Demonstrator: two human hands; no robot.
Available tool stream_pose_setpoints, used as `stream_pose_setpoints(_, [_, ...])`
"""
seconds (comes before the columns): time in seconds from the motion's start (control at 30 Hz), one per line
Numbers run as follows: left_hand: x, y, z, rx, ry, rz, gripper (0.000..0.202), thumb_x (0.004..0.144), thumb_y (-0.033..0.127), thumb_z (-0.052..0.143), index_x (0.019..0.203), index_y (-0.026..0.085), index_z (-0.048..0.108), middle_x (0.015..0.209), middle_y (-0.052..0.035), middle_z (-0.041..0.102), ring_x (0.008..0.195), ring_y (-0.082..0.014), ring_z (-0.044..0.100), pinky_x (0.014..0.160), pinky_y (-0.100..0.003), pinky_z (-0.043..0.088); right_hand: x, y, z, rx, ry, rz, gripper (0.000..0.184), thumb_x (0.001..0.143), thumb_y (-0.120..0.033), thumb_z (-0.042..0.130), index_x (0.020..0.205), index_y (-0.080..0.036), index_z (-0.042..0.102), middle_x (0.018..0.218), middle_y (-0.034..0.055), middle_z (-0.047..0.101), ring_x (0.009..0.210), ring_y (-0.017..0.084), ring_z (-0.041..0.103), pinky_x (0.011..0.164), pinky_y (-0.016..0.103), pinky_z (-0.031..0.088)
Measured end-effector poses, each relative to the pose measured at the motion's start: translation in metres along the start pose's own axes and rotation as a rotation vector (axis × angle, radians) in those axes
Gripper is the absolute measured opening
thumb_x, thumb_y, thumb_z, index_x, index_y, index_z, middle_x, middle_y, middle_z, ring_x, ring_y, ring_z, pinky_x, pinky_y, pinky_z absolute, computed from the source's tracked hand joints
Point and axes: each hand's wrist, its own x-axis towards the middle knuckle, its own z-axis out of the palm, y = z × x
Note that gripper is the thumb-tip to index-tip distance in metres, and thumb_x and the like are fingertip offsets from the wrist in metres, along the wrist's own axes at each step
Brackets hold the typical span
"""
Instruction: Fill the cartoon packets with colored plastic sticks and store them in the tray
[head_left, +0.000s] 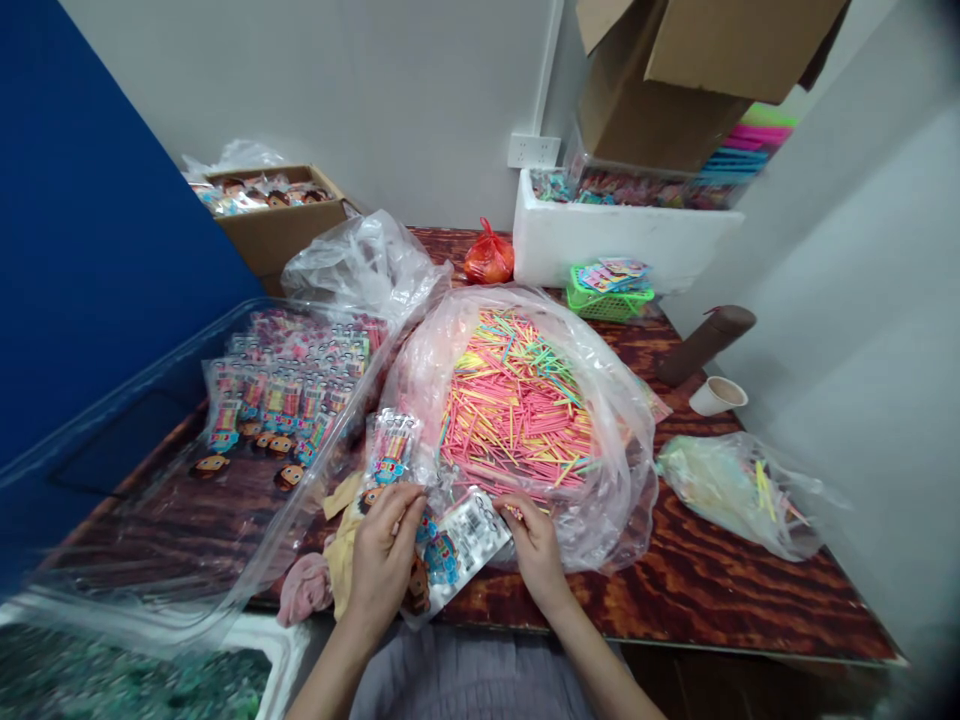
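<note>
My left hand [384,553] is closed on a small printed plastic packet [457,552] near the table's front edge, fingers pinching its upper left corner. Beside the packet's right end, my right hand [534,540] is curled, fingertips pressed together at the rim of a big clear bag [622,440] full of pink, yellow and green sticks [517,405]. What the right fingers pinch is hidden. Another filled packet [391,450] lies just above my left hand.
A clear plastic bin [112,430] at left holds rows of filled packets [285,390]. Behind stand a white foam box [600,240], cardboard boxes [277,225], a green basket [609,295] and an orange bag [488,258]. At right lie a smaller bag of sticks [739,490], a paper cup [718,396] and a brown tube [705,343].
</note>
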Motion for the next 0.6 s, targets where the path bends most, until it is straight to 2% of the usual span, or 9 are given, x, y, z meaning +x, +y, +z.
stream_pose_setpoints(0.23, [0.004, 0.003, -0.001, -0.045, -0.024, -0.014, 0.021, 0.092, 0.034, 0.053, 0.087, 0.020, 0.068, 0.093, -0.0051, 0.069, 0.091, -0.0199, 0.064, 0.082, -0.031, 0.049, 0.013, -0.016, -0.014, 0.044, 0.015, 0.013, 0.019, 0.092, -0.024, 0.053, 0.095, -0.023, 0.071, 0.096, 0.0046, 0.073, 0.094, 0.021, 0.066, 0.087, 0.034, 0.049])
stream_pose_setpoints(0.4, [0.006, 0.007, 0.000, -0.060, -0.032, -0.027, 0.023, 0.091, 0.036, 0.053, 0.085, 0.019, 0.068, 0.091, -0.0056, 0.069, 0.089, -0.0204, 0.064, 0.081, -0.031, 0.050, 0.024, -0.039, -0.035, 0.040, 0.161, 0.013, 0.019, 0.092, -0.027, 0.054, 0.098, -0.022, 0.070, 0.099, 0.0061, 0.073, 0.098, 0.022, 0.065, 0.088, 0.035, 0.050])
stream_pose_setpoints(0.6, [0.007, 0.010, 0.008, -0.082, -0.071, 0.013, 0.020, 0.092, 0.033, 0.053, 0.089, 0.020, 0.068, 0.094, -0.0053, 0.068, 0.091, -0.0198, 0.063, 0.081, -0.030, 0.050, 0.021, -0.053, -0.034, 0.106, 0.162, 0.070, 0.018, 0.091, -0.027, 0.055, 0.100, -0.022, 0.069, 0.099, 0.0059, 0.073, 0.095, 0.022, 0.066, 0.084, 0.033, 0.052])
